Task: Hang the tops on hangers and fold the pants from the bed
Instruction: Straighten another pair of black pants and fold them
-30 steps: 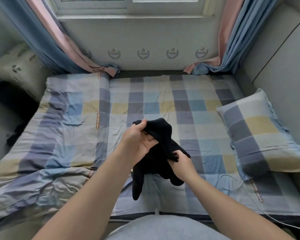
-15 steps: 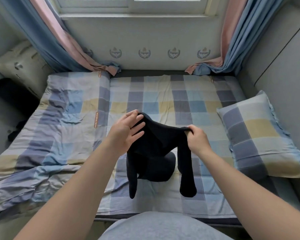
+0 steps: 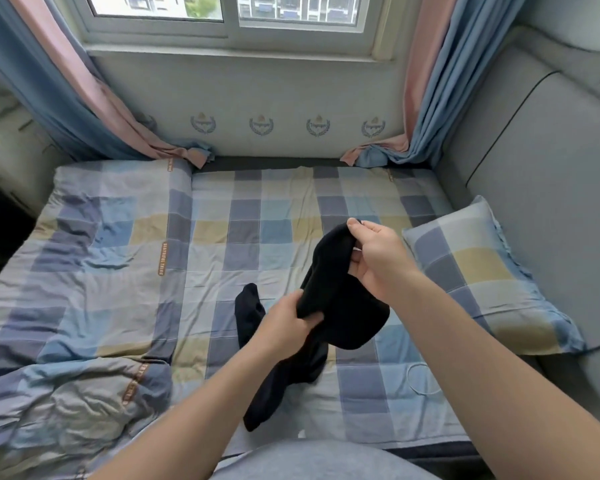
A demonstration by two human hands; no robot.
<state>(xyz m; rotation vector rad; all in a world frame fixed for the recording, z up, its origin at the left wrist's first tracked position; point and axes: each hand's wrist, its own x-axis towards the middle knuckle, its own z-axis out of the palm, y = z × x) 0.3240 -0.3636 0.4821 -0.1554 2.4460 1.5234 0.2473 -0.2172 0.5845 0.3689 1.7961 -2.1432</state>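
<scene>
Right hand [image 3: 378,261] now pinches the black pants [image 3: 343,306] high; left hand [image 3: 284,323] has dropped, gripping lower. Folding looks begun.

Bedroom seen from the near edge of a bed [image 3: 291,209] covered in a checked sheet of blue, grey and yellow squares. A matching duvet [image 3: 84,271] lies rumpled on the left half. A matching pillow [image 3: 482,271] rests at the right edge against a grey padded panel [image 3: 541,168] with dark piping. At the far side, a white-framed sliding window [image 3: 231,32] admits daylight, with buildings and foliage beyond it. The pale wall [image 3: 291,91] beneath the sill carries a row of four blue crest emblems [image 3: 261,125]. A blue-and-pink left curtain [image 3: 66,98] and right curtain [image 3: 440,81] flank the window, their hems bunched at the far edge of the bed. A thin white cable [image 3: 409,375] loops on the sheet, near right.
</scene>
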